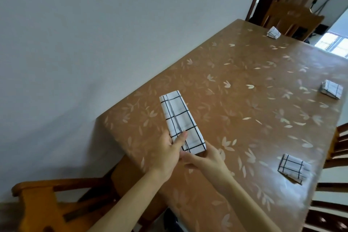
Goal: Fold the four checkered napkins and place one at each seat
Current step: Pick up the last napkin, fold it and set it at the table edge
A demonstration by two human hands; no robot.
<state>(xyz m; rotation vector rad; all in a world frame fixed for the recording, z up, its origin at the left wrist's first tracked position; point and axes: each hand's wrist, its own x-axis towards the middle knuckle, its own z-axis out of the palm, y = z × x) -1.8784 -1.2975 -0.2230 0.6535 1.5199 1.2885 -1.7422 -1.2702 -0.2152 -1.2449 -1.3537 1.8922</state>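
Observation:
A white napkin with black check lines lies folded into a long strip on the brown table, near its left edge. My left hand grips the strip's near end, thumb on top. My right hand holds the same end from below and the right. Three other checkered napkins lie folded small: one at the far end, one at the right edge, and one at the near right.
The table has a leaf-patterned cover and stands against a white wall on the left. A wooden chair is at the near left, another at the far end, and chair backs line the right side.

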